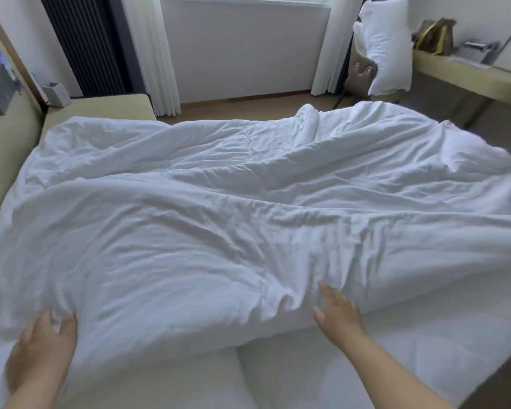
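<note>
Duvet (219,225) is lying spread across the bed, rumpled all over, with its near edge running right in front of me, and I am working on that edge. I am gripping a bunch of it in my left hand (46,340), thumb on one side and curled fingers on the other, the cloth puckering up between them. My right hand (338,315) is reaching in flat, fingers straight and a little spread, holding nothing, its tips just meeting the edge where a fold is standing up. Beside that hand the bare sheet (410,355) is showing, since the cover is stopping short of this side of the bed.

I am judging this to be the spreading step: the cover is on, but not yet squared or smoothed. The next move is calling for my right hand to take hold of the edge as the left is doing, so that both can pull it toward me evenly and lift and shake out the long creases running away across the middle. Pulling with the left alone would be dragging the cloth askew.

Further off, the far right corner is bunching into a twisted lump (307,119) that will be needing a tug from the other side. To the left the headboard (9,137) is standing along the bed. Beyond the bed, a pillow (387,45) is propped upright on a chair, near a bench (469,75) carrying a bag (434,36).
</note>
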{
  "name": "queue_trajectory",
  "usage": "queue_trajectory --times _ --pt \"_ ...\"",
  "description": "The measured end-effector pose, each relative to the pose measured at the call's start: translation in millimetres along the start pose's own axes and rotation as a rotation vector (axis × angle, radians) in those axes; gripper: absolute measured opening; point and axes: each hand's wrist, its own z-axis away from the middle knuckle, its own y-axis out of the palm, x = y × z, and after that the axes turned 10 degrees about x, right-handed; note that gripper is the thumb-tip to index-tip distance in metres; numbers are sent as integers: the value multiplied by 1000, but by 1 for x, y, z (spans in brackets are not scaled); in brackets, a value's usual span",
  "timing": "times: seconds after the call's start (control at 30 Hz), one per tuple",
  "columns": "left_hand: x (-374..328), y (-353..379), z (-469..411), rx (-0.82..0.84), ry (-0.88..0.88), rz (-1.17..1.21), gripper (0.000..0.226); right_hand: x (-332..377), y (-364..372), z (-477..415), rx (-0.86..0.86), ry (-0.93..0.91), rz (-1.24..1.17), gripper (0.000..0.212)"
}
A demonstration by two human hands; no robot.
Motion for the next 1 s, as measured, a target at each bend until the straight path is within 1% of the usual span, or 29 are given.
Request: queue_trajectory --times 0.07,0.13,0.23,0.3,0.37,0.47,0.5,0.67,0.77,0.83,0.9,1.0 --pt "-25 13 25 -20 38 -20 95 -29 -14 3 -29 18 -61 57" --pt "-46 32 44 18 43 -95 85 -61 -30 4 -38 -1 -136 54" --pt "-103 66 124 59 114 -347 65 -126 -61 6 -43 -49 -353 50" --pt "-134 101 174 78 207 -487 68 -179 -91 7 -71 -89 -480 48" --pt "-171 132 221 151 148 -396 69 -238 -120 10 -94 -102 -510 48" --pt "-243 186 295 357 108 -33 47 -327 -151 17 -143 -67 -550 47" --pt "-264 201 312 404 137 26 41 -349 -155 20 -158 -62 -581 45" --pt "-378 270 392 404 345 233 24 -440 -160 30 -140 -7 -840 39" --pt "-429 302 435 485 456 300 13 -482 -157 28 -147 25 -988 36" --pt "-455 331 454 540 499 321 13 -516 -154 23 -182 65 -1049 34" --pt "-471 349 465 565 502 347 14 -538 -153 20 -219 99 -1095 33" --pt "-511 383 481 604 527 321 15 -582 -160 14 -261 152 -1168 31"
